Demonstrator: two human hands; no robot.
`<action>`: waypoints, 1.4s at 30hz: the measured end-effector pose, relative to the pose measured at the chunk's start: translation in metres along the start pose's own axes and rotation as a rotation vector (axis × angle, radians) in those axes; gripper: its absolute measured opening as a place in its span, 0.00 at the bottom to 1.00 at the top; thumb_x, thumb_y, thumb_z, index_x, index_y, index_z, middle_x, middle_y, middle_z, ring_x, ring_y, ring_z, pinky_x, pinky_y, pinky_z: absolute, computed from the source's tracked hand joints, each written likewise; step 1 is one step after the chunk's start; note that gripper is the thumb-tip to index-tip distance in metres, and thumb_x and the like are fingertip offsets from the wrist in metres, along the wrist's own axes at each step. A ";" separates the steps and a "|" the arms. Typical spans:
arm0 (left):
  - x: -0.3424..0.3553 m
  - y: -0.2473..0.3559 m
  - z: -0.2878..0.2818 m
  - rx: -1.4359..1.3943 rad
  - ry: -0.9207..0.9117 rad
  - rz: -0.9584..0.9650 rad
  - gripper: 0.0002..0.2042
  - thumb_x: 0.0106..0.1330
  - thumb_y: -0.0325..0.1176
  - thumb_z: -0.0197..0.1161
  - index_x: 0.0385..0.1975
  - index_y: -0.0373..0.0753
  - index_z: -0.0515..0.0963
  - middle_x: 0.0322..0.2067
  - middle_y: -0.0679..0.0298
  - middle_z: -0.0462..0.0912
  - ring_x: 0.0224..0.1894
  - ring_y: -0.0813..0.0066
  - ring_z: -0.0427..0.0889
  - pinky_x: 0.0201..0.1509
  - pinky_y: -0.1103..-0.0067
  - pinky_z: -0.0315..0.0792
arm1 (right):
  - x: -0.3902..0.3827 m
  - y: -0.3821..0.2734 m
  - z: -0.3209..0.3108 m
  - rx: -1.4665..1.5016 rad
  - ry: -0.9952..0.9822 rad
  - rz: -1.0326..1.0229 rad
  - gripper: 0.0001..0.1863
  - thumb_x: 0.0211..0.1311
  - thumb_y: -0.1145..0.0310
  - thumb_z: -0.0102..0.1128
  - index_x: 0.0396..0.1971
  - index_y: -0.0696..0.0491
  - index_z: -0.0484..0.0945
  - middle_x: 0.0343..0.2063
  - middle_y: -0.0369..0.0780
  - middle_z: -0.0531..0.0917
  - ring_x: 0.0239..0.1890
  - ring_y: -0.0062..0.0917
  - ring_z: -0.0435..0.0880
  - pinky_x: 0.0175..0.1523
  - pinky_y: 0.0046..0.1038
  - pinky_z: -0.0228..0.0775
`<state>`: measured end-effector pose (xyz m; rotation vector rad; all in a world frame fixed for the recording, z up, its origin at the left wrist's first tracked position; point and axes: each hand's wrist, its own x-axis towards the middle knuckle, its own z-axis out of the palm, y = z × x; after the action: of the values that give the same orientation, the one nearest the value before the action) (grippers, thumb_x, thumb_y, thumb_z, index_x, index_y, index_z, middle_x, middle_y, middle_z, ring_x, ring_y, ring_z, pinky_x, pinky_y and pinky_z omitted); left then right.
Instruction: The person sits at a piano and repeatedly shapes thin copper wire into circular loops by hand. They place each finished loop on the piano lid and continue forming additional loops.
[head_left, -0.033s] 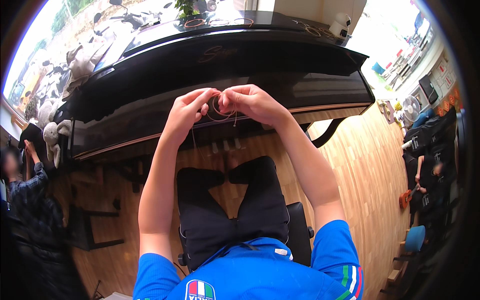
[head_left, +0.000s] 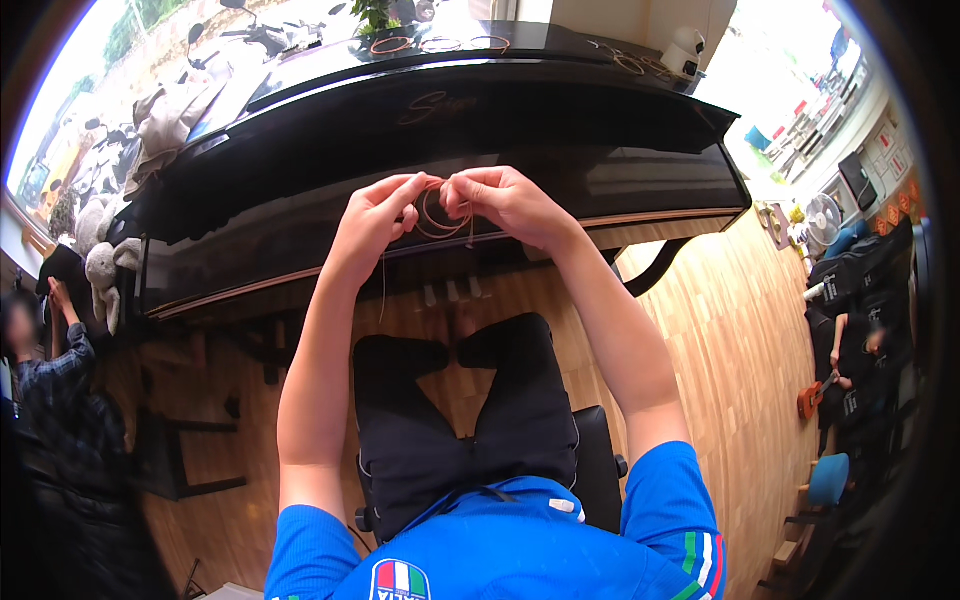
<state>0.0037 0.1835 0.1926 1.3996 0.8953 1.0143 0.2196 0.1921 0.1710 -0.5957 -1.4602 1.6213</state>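
Both hands are raised in front of the closed black upright piano [head_left: 330, 130], close together. Between them hangs a coil of thin copper-coloured wire [head_left: 428, 216]. My left hand [head_left: 372, 217] pinches the coil's upper left side between thumb and fingers. On the other side, my right hand [head_left: 510, 205] grips it, fingers curled and thumb pressed in. A thin loose end [head_left: 383, 290] dangles below my left hand, and a short end with a small tip hangs under my right. The fingers partly hide the top of the loop.
Several similar coils [head_left: 391, 45] lie on the piano top beside a plant and a small white camera [head_left: 682, 52]. Piano pedals [head_left: 452, 292] show below. A plush toy [head_left: 103, 268] hangs at left, near another person. At far right, someone holds a small orange-brown guitar-like instrument [head_left: 812, 398].
The loose end below my left hand has swung slightly left and hangs with a different curve. The loop between my hands has shifted a little; both hands keep nearly the same place.
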 end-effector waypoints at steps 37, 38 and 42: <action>0.075 -0.040 -0.033 -0.265 -0.302 -0.098 0.16 0.77 0.41 0.53 0.44 0.33 0.78 0.25 0.70 0.76 0.14 0.92 0.55 0.19 0.89 0.49 | 0.043 0.038 -0.042 -0.304 0.375 -0.168 0.11 0.67 0.67 0.66 0.42 0.59 0.86 0.23 0.35 0.84 0.22 0.13 0.77 0.28 0.15 0.71; 0.076 -0.039 -0.032 -0.280 -0.304 -0.116 0.16 0.77 0.41 0.53 0.44 0.33 0.78 0.24 0.71 0.75 0.15 0.92 0.56 0.19 0.89 0.49 | 0.043 0.039 -0.043 -0.295 0.378 -0.174 0.11 0.67 0.67 0.66 0.41 0.59 0.86 0.23 0.35 0.84 0.22 0.13 0.78 0.28 0.15 0.71; 0.074 -0.042 -0.022 -0.171 -0.221 -0.100 0.15 0.77 0.42 0.54 0.43 0.35 0.80 0.21 0.76 0.69 0.18 0.92 0.57 0.21 0.89 0.50 | 0.041 0.038 -0.040 -0.266 0.394 -0.170 0.11 0.67 0.65 0.66 0.42 0.58 0.86 0.23 0.33 0.83 0.21 0.12 0.75 0.27 0.15 0.68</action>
<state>0.0096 0.2633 0.1572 1.2812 0.6923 0.8227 0.2196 0.2504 0.1340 -0.8615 -1.3922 1.1108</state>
